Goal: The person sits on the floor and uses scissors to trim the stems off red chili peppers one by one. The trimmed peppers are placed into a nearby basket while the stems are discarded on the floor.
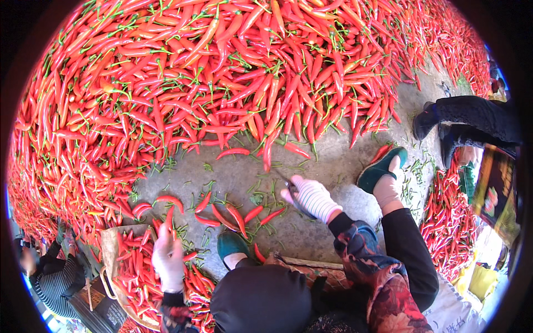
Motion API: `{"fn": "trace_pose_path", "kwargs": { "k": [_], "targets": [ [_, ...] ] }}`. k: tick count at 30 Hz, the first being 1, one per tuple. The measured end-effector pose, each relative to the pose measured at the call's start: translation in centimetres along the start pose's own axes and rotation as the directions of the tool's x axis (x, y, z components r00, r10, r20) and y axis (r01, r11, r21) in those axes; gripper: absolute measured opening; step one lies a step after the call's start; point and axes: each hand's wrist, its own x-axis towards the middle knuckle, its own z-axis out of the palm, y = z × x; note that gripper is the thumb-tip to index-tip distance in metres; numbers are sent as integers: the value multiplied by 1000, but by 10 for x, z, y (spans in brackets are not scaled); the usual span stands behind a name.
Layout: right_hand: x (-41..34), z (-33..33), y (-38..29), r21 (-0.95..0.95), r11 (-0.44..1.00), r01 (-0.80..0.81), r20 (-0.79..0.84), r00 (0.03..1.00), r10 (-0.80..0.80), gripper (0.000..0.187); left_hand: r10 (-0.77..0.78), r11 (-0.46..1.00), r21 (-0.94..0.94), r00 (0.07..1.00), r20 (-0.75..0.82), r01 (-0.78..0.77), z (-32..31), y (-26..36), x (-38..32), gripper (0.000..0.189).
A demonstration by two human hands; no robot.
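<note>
My right hand (312, 197), in a striped white glove, grips a dark hand tool (291, 187) with a narrow tip; the fingers hide much of it. That tip points at a red chili pepper (267, 159) at the near edge of a large chili heap (233, 83). My left hand (168, 260), in a pale glove, is motion-blurred above an open sack (109, 249) of red chilies (135, 266). One chili (170, 217) shows by its fingertips, but whether they hold it is unclear. Several loose chilies (235, 216) lie on the concrete floor between my hands.
My green shoes (231, 245) (381, 170) stand on the floor (333, 154) among scattered green stems (416, 170). More chilies (449, 224) lie at right, beside another person's dark-clad legs (474, 116). At lower left a person in a striped top (54, 287) is close to the heap.
</note>
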Motion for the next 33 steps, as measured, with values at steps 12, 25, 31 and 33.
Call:
{"fn": "trace_pose_path", "kwargs": {
  "k": [12, 25, 31, 33],
  "targets": [
    [-61, -8, -22, -60, 970, 236, 241, 946, -216, 42, 10, 566, -551, 663, 749, 613, 184, 78, 57, 40],
    [-43, 50, 41, 712, 531, -460, 345, 887, 305, 39, 451, 866, 7, 787, 420, -500, 224, 112, 111, 54],
    [-32, 29, 10, 36, 976, -216, 80, 974, 213, 47, 501, 565, 266, 580, 642, -781, 265, 143, 99, 49],
    [-29, 27, 7, -54, 980, -194, 22, 981, 195, 42, 530, 505, 258, 532, 660, -823, 277, 145, 97, 30]
  ]
}}
